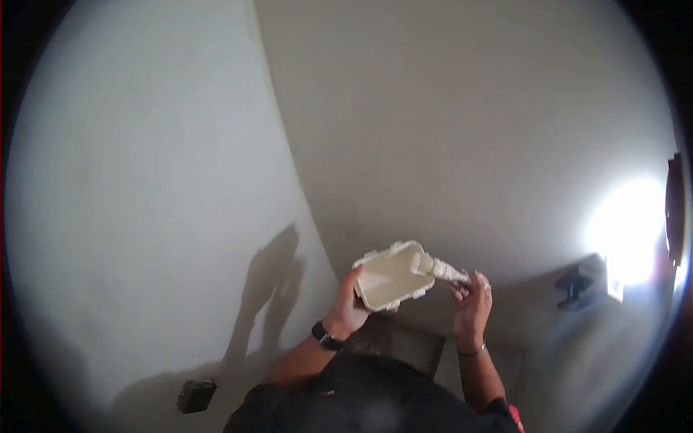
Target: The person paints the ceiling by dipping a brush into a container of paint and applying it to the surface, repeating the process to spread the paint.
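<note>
My left hand (349, 312), with a black watch on its wrist, is closed around the near left side of a cream plastic tub (392, 281). The tub is tilted, and its inside shows pale paint-like coating with lumpy white smears along the rim. In my right hand (473, 303) is a paintbrush (449, 272), caked in white, gripped by its handle between thumb and fingers. The brush head lies over the right inner side of the tub; whether it touches the wall cannot be made out.
A pale wall (159, 144) on the left meets a greyer surface (462, 130) along a slanting corner line. Far right, a bright lamp (635, 231) glares beside a dark bracket-like fitting (574, 286). A small dark box (196, 396) sits on the lower left wall.
</note>
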